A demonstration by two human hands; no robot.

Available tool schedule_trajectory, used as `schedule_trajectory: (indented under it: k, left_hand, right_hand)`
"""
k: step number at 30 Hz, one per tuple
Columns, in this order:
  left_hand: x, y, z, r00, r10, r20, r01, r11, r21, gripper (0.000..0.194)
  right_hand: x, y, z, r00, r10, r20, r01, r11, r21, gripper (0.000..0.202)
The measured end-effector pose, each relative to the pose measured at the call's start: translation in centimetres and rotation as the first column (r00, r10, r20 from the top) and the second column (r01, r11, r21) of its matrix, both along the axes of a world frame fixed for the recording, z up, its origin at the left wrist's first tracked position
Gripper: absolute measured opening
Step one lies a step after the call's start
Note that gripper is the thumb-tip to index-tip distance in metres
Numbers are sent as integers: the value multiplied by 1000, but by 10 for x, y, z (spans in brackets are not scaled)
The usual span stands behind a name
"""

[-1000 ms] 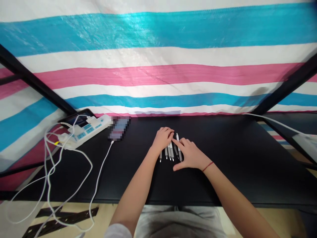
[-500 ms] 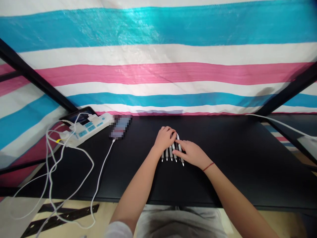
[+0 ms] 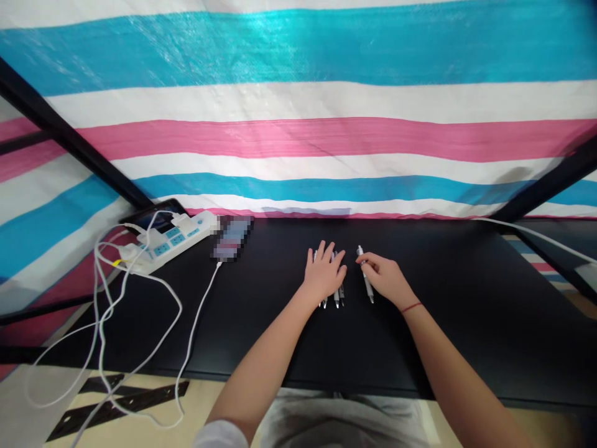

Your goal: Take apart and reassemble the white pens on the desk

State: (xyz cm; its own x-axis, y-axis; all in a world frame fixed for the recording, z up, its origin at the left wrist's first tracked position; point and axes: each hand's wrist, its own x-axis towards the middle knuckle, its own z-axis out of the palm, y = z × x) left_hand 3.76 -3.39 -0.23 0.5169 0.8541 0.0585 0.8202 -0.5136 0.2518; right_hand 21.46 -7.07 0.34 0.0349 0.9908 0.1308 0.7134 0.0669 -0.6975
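Head view: spread left hand (image 3: 323, 277) covers at least four pens (image 3: 336, 299); right hand (image 3: 386, 278) pinches one pen (image 3: 369, 290).

The bare left forearm (image 3: 270, 361) slants up from the bottom edge, left of middle, to the frame's centre, where the flat left hand (image 3: 323, 275) lies palm down, its straight fingers (image 3: 329, 251) fanned toward the top. The bare right forearm (image 3: 450, 367) rises from the lower right; the right hand (image 3: 384, 279) points leftward, thumb (image 3: 370, 270) and bent forefinger (image 3: 366, 257) pinched.
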Motion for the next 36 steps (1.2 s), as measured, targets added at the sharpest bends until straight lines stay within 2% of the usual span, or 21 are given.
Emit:
schedule_trajectory:
  k: [4, 8, 10, 12, 15, 17, 20, 23, 26, 30, 32, 36]
  left_hand:
    - [-8, 7, 2, 998, -69, -13, 67, 993, -92, 48]
    - [-15, 11, 11, 994, -98, 44, 105, 979, -176, 48]
    - [-15, 10, 18, 990, -74, 118, 88, 989, -120, 50]
    - [-13, 8, 25, 970, -102, 221, 108, 994, -17, 51]
    - [-9, 5, 31, 922, -207, 326, 224, 974, -16, 49]
    - [-7, 5, 31, 915, -231, 331, 259, 965, -44, 39]
    - [-7, 6, 29, 929, -209, 307, 227, 974, -25, 30]
    - [-8, 10, 28, 935, -203, 292, 201, 979, 37, 24]
    - [-9, 13, 27, 932, -217, 289, 190, 975, 118, 21]
    - [-7, 15, 21, 934, -222, 280, 175, 968, 182, 22]
    - [-5, 14, 18, 944, -221, 245, 178, 966, 187, 22]
    - [-1, 10, 18, 962, -220, 161, 204, 972, 113, 23]
  right_hand:
    - [2, 3, -2, 990, -86, -112, 89, 996, 21, 16]
    - [0, 4, -6, 959, -125, -255, 149, 986, 79, 16]
    - [-2, 4, -8, 914, -135, -382, 183, 979, 91, 18]
    - [-5, 4, -9, 859, -130, -495, 202, 975, 94, 22]
    - [-12, 3, -7, 801, -75, -594, 179, 977, 118, 26]
    - [-16, 1, -5, 776, -48, -630, 165, 978, 130, 33]
    - [-15, 1, 0, 725, -74, -684, 220, 967, 128, 44]
    - [-6, 2, 4, 733, -128, -668, 264, 959, 106, 32]
    - [4, 3, 7, 795, -154, -586, 208, 978, 26, 36]
    - [11, 3, 9, 767, -175, -618, 92, 982, -163, 43]
    - [15, 2, 12, 761, -125, -636, 37, 988, -149, 41]
    - [27, 0, 15, 822, 14, -570, -40, 999, -33, 34]
